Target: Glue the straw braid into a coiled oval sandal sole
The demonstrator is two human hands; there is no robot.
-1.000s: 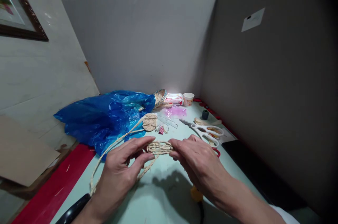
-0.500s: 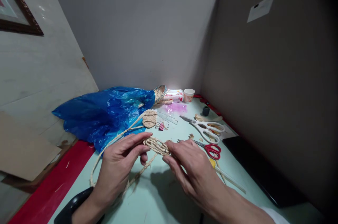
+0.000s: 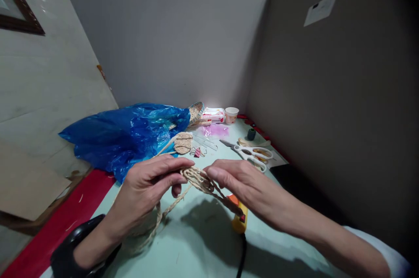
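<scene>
My left hand (image 3: 149, 186) pinches one end of a small woven straw piece (image 3: 196, 178), thumb and fingers closed on it. My right hand (image 3: 238, 182) grips the other end, fingers curled over the weave. Braided straw cord (image 3: 163, 214) trails from the piece down to the pale green table (image 3: 203, 243) under my left wrist. A black band sits on my left wrist (image 3: 70, 249). Below my right hand lies a yellow tool (image 3: 240, 221) with a black cable.
A blue plastic bag (image 3: 124, 136) lies at the left. Behind the hands are a round woven disc (image 3: 183, 142), a pink clip (image 3: 197, 152), white scissors (image 3: 253, 153), a paper cup (image 3: 231, 114) and a dark spool (image 3: 251, 134). Grey boards wall the back and right.
The view has tilted down and both hands have lifted slightly. The woven piece has turned from lying flat to slanting. The red scissors are hidden behind my right hand and the yellow tool shows.
</scene>
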